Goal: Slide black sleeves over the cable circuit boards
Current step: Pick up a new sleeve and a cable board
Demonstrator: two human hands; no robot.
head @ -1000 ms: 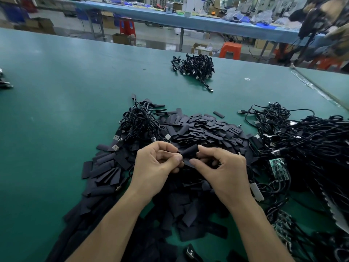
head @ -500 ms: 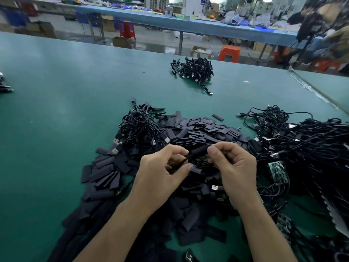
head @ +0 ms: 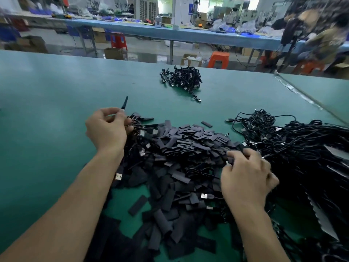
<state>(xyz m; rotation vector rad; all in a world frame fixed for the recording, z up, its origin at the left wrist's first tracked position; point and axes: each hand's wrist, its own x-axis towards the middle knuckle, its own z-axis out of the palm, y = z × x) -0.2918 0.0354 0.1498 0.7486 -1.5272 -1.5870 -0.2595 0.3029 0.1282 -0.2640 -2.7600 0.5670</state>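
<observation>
Pinching slim sleeve (head: 124,103), flat matte strips (head: 188,140) (heaped)

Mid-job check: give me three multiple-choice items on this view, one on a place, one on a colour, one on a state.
1. Where does the small cable bundle lie?
A. On the far side of the table, apart from the sleeve pile
B. At the near left corner
C. On top of the sleeve pile

2. What colour is the table top?
A. White
B. Green
C. Red

3. What is the left hand doing?
A. Lying flat and open on the table
B. Pinching a thin black piece that sticks up past its fingers
C. It is out of view

Answers: 1 A, bare table shows between the bundle and the pile. 2 B, the surface is green all round the piles. 3 B, the fingers curl round the piece's lower end.
</observation>
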